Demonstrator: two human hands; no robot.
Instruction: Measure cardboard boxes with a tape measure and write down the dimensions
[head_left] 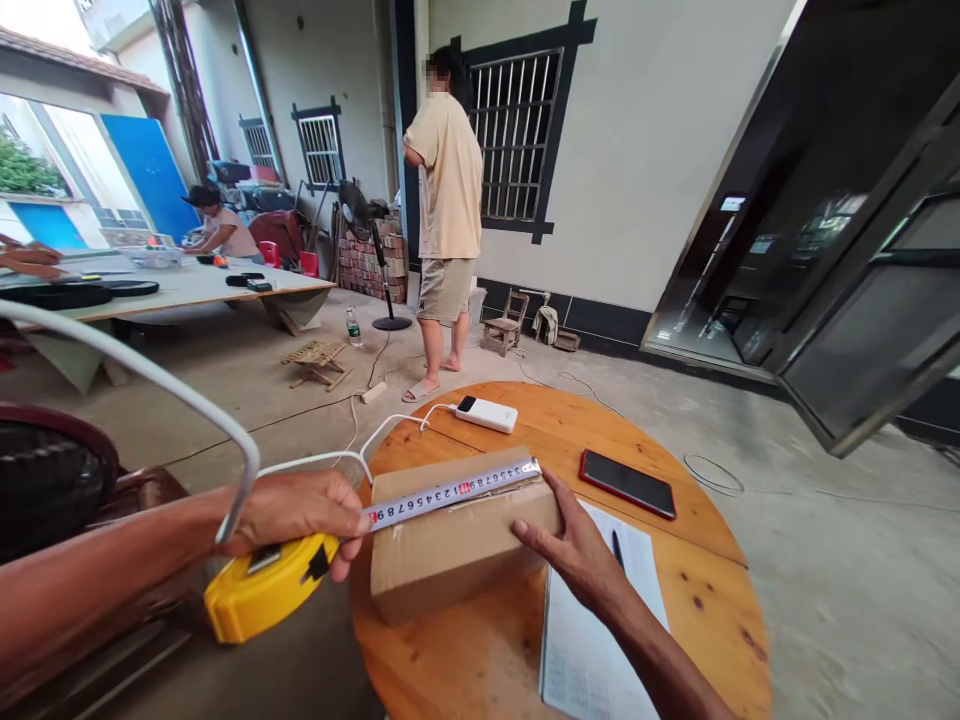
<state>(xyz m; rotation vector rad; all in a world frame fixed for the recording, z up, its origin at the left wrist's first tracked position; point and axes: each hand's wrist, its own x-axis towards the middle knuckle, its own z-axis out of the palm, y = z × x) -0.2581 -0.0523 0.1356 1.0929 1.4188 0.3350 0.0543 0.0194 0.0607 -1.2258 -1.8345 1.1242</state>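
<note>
A closed cardboard box (457, 560) sits on the round wooden table. The white blade of a tape measure (274, 590) runs across the box's top, from its left edge to its right end. My left hand (307, 510) is closed around the yellow case, thumb by the blade at the box's left edge. At the right end my right hand (574, 545) grips the box, its thumb on the near side and index finger by the blade's metal tip. Its other fingers are hidden. Beside that hand lie a sheet of paper (592, 640) and a black pen (618, 550).
On the wooden table (705, 600) lie a red-edged phone (628, 484) and a white power bank (487, 414) with a cable (300, 461). Beyond stand a person (450, 190), a fan (367, 230) and a small wooden chair (505, 322). Another person (217, 230) sits at a long table (247, 287).
</note>
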